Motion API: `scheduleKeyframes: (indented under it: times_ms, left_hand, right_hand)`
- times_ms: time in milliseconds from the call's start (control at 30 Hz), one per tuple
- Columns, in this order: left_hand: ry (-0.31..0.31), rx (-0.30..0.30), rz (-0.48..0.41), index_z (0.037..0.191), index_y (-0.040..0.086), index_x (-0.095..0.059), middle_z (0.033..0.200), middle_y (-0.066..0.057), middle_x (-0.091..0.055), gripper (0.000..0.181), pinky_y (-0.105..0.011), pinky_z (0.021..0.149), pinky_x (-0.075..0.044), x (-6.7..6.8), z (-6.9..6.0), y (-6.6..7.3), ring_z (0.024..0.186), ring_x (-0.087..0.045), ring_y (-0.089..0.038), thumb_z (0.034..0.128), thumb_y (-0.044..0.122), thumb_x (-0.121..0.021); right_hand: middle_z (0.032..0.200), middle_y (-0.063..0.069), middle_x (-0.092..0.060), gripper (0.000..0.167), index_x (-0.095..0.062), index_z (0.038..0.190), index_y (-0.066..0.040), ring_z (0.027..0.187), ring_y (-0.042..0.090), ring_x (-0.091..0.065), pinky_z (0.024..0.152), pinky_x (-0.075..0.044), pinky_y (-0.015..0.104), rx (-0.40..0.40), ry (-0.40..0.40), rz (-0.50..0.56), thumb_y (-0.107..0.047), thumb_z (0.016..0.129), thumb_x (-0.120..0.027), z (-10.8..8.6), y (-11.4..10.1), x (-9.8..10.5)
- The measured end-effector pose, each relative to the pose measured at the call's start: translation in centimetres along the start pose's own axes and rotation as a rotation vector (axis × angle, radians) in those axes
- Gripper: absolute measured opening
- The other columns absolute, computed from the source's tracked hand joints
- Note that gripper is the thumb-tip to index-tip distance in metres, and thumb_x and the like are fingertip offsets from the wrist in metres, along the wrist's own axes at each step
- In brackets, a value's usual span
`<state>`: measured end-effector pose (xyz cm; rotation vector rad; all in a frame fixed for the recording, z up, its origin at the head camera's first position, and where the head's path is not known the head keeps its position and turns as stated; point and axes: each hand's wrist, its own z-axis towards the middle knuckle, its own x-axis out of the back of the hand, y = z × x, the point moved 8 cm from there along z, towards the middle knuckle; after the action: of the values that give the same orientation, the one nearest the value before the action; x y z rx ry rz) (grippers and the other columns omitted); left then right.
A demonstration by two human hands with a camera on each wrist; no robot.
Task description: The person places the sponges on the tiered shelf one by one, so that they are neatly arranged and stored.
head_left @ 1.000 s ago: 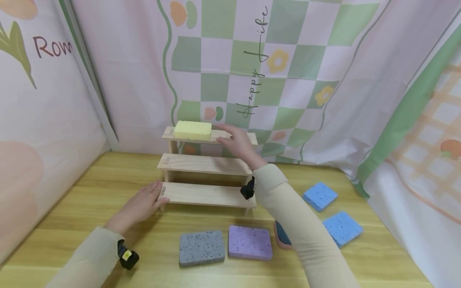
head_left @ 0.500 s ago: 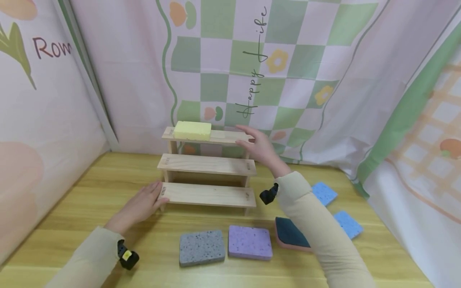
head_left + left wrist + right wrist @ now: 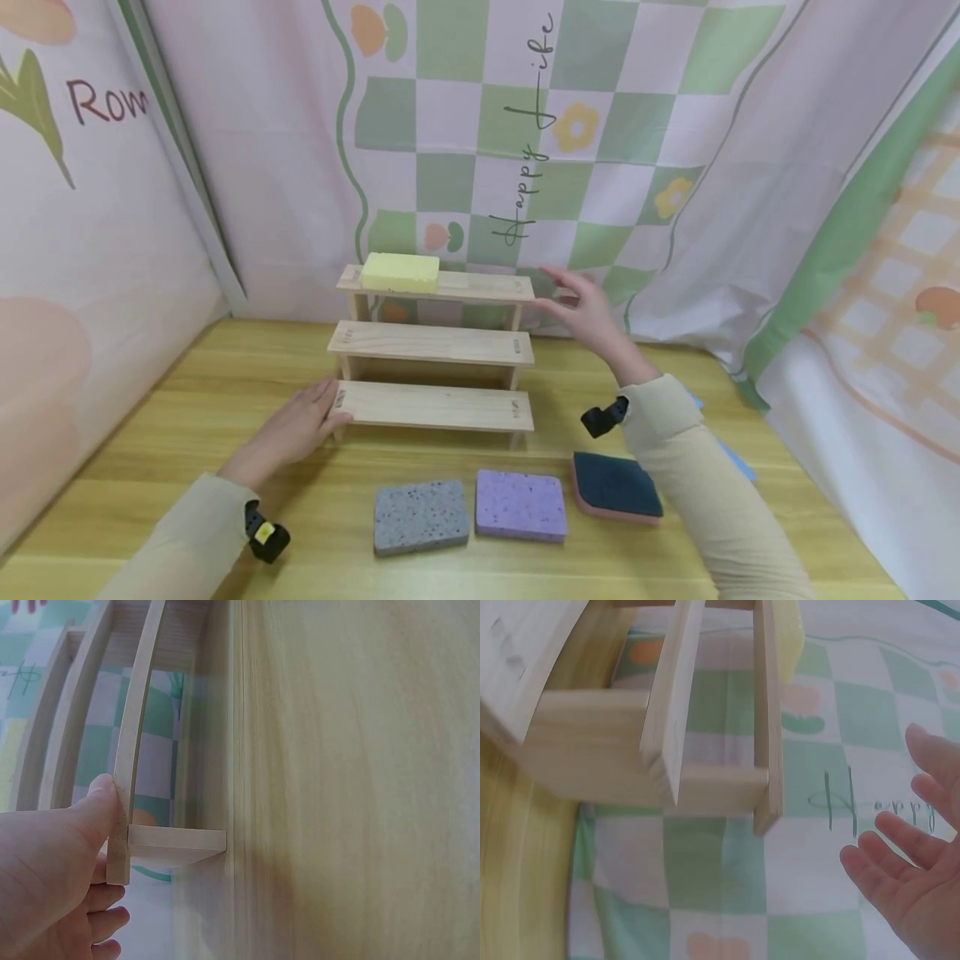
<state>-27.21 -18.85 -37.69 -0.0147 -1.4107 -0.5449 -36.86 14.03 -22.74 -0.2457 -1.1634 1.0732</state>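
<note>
A three-step wooden shelf point(image 3: 431, 407) stands on the table. At its lowest board's left end, my left hand point(image 3: 295, 422) grips the wood. The left wrist view shows the thumb point(image 3: 101, 795) on one face of the board and the fingers curled at its other side. A pale yellow sponge point(image 3: 401, 273) lies on the top step's left part. Just off the right end of that step, my right hand point(image 3: 588, 315) hangs in the air with fingers spread and nothing in it. In the right wrist view the hand point(image 3: 919, 881) is apart from the shelf.
In front of the shelf lie a grey speckled sponge point(image 3: 421, 517), a purple sponge point(image 3: 521, 505) and a pink sponge with a dark green top point(image 3: 615, 485). Two blue sponges point(image 3: 737, 460) are mostly hidden by the right sleeve. A patterned curtain point(image 3: 450, 117) hangs behind.
My right hand has moved right, away from the yellow sponge and past the top step's end. The pink and green sponge is uncovered; the blue ones are more hidden. My left hand stays put.
</note>
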Motion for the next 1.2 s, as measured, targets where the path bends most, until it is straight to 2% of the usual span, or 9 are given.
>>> scheduleKeyframes:
  times_ms: [233, 400, 533, 633, 867, 1200]
  left_hand:
    - [0.004, -0.004, -0.002, 0.133, -0.018, -0.031, 0.137, -0.035, -0.028, 0.063, -0.055, 0.104, -0.021, 0.1, 0.1, 0.0, 0.126, -0.028, -0.046, 0.0968, 0.031, -0.047]
    - [-0.003, 0.004, 0.003, 0.133, -0.018, -0.031, 0.138, -0.035, -0.028, 0.064, -0.054, 0.104, -0.02, -0.1, 0.1, -0.1, 0.127, -0.028, -0.046, 0.0971, 0.033, -0.046]
    - [-0.002, 0.004, 0.002, 0.133, -0.018, -0.031, 0.137, -0.035, -0.029, 0.064, -0.054, 0.105, -0.021, 0.0, 0.0, 0.0, 0.126, -0.028, -0.046, 0.0973, 0.033, -0.045]
    - [0.001, 0.001, 0.002, 0.133, -0.018, -0.031, 0.138, -0.034, -0.029, 0.063, -0.053, 0.105, -0.021, 0.1, 0.0, 0.1, 0.127, -0.028, -0.045, 0.0974, 0.033, -0.045]
    - [0.005, -0.013, 0.006, 0.132, -0.019, -0.032, 0.137, -0.035, -0.029, 0.065, -0.053, 0.104, -0.022, 0.0, 0.0, 0.1, 0.126, -0.029, -0.046, 0.0971, 0.034, -0.045]
    - [0.005, -0.017, 0.005, 0.132, -0.019, -0.031, 0.137, -0.035, -0.029, 0.063, -0.053, 0.104, -0.022, 0.2, -0.1, 0.2, 0.126, -0.029, -0.046, 0.0974, 0.032, -0.045]
  right_hand:
    - [0.142, 0.014, -0.036, 0.057, -0.041, 0.14, -0.009, 0.125, 0.033, -0.035, 0.099, -0.036, 0.046, -0.069, 0.007, -0.011, -0.021, 0.089, -0.063, -1.6, 1.7, 2.3]
    - [0.144, 0.013, -0.034, 0.058, -0.039, 0.14, -0.007, 0.126, 0.035, -0.035, 0.098, -0.037, 0.048, -0.072, 0.043, -0.03, -0.021, 0.089, -0.062, -2.6, 2.6, 4.1]
    - [0.145, 0.014, -0.032, 0.058, -0.038, 0.141, -0.01, 0.125, 0.037, -0.035, 0.097, -0.037, 0.051, -0.077, 0.062, -0.037, -0.02, 0.09, -0.062, -3.4, 3.2, 5.2]
    - [0.144, 0.015, -0.032, 0.058, -0.038, 0.142, -0.012, 0.124, 0.038, -0.035, 0.096, -0.038, 0.051, -0.098, 0.076, -0.045, -0.019, 0.09, -0.062, -4.0, 4.0, 5.8]
    - [0.143, 0.017, -0.034, 0.059, -0.038, 0.141, -0.009, 0.124, 0.039, -0.035, 0.096, -0.037, 0.052, -0.121, 0.09, -0.081, -0.022, 0.09, -0.062, -5.1, 6.0, 6.6]
    - [0.144, 0.017, -0.031, 0.061, -0.035, 0.143, -0.01, 0.126, 0.04, -0.032, 0.096, -0.035, 0.053, -0.171, 0.094, -0.125, -0.024, 0.09, -0.062, -6.9, 8.8, 8.1]
